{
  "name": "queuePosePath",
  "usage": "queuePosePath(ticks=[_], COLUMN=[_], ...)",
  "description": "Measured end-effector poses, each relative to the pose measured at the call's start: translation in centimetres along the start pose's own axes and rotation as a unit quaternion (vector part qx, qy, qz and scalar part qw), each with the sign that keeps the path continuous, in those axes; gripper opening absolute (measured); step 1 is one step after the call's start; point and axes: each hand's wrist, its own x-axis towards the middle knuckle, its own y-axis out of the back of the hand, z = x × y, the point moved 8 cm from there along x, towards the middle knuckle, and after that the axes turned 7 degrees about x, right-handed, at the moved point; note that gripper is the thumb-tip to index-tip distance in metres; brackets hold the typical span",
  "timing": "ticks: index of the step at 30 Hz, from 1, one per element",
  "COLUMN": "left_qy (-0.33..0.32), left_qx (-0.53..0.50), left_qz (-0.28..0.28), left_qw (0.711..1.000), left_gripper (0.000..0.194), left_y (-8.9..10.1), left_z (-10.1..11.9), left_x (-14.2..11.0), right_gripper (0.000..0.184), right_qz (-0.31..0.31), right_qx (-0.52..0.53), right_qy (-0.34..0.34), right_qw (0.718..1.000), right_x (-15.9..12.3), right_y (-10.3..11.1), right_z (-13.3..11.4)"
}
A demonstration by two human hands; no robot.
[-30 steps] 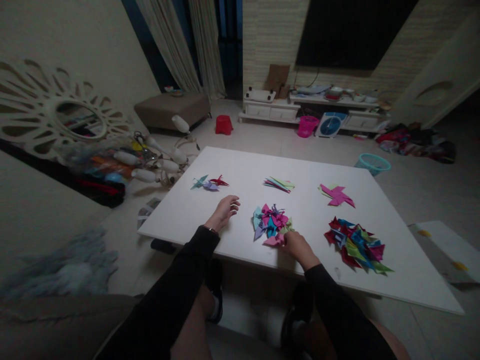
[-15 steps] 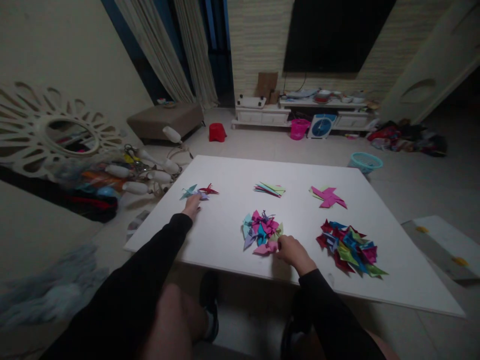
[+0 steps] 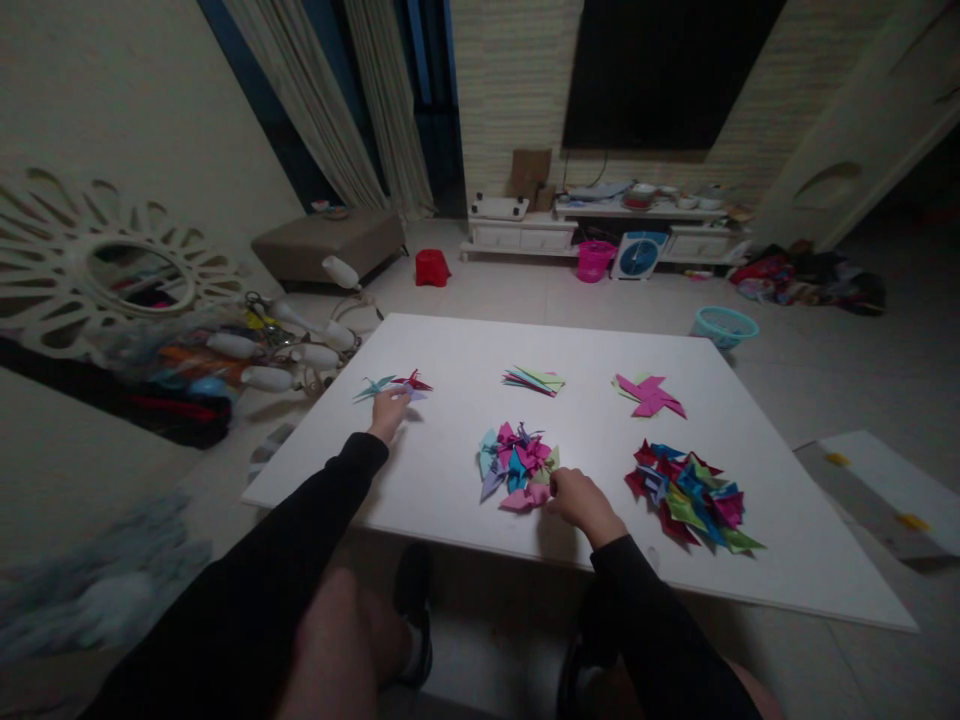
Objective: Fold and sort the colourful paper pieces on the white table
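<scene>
On the white table [image 3: 450,345], my left hand [image 3: 388,414] is pinched on a lavender paper crane [image 3: 416,394]. A teal paper crane [image 3: 372,388] and a red paper crane [image 3: 414,380] lie beside it. My right hand [image 3: 586,504] has its fingers curled together at the right edge of a pile of folded paper cranes [image 3: 517,462]. Its fingertips meet the end of a pink paper crane [image 3: 525,498] at the front of that pile; their exact hold is partly hidden.
A bundle of folded paper strips [image 3: 533,380] lies mid-table. Pink and green pinwheel-shaped paper [image 3: 651,395] lies right of it, behind a pile of shiny folded paper [image 3: 690,495]. A lamp with white shades [image 3: 315,356] stands left; a blue basket [image 3: 724,326] stands beyond the table.
My left hand has shifted slightly right over the lavender crane, which has shifted with it. My right hand stays at the pile. The whole view has moved a little.
</scene>
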Motion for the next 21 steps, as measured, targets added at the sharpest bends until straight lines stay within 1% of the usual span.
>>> queuePosePath(ticks=[3,5,7,8,10,12,15,18,21], left_qy=[-0.070,-0.163,-0.202,-0.211,-0.228,-0.239,-0.241,-0.243,-0.244], left_qx=[-0.003,-0.009,-0.023,-0.030,-0.041,-0.050,-0.067,-0.075,-0.074], left_qz=[-0.015,-0.045,-0.092,-0.116,-0.143,-0.161,-0.199,-0.232,-0.256], left_qw=[0.997,0.986,0.975,0.970,0.962,0.956,0.948,0.939,0.933], left_gripper=[0.016,0.014,0.017,0.018,0.018,0.017,0.021,0.024,0.024], left_y=[-0.6,-1.4,-2.7,-3.4,-4.5,-5.5,-6.9,-8.1,-9.1], left_z=[2.6,4.7,5.4,5.3,5.1,4.8,4.6,5.0,5.6], left_x=[-3.7,-7.2,-10.5,-11.9,-14.3,-15.7,-16.8,-17.2,-17.3], right_gripper=[0.017,0.013,0.010,0.010,0.009,0.007,0.011,0.018,0.016], right_qz=[0.010,0.015,0.024,0.034,0.065,0.106,0.156,0.183,0.197], right_qx=[0.029,0.071,0.124,0.150,0.196,0.240,0.313,0.359,0.378], right_qy=[0.006,0.022,0.043,0.055,0.084,0.126,0.189,0.233,0.254], right_qw=[1.000,0.997,0.991,0.987,0.975,0.957,0.918,0.885,0.868], right_x=[-0.2,-0.4,-0.6,-0.6,-0.8,-1.1,-1.4,-1.4,-1.1], right_y=[0.4,0.7,1.0,1.3,2.0,2.9,4.0,4.7,5.0], right_z=[0.0,-0.3,-0.8,-1.1,-1.8,-2.7,-3.9,-4.9,-5.4])
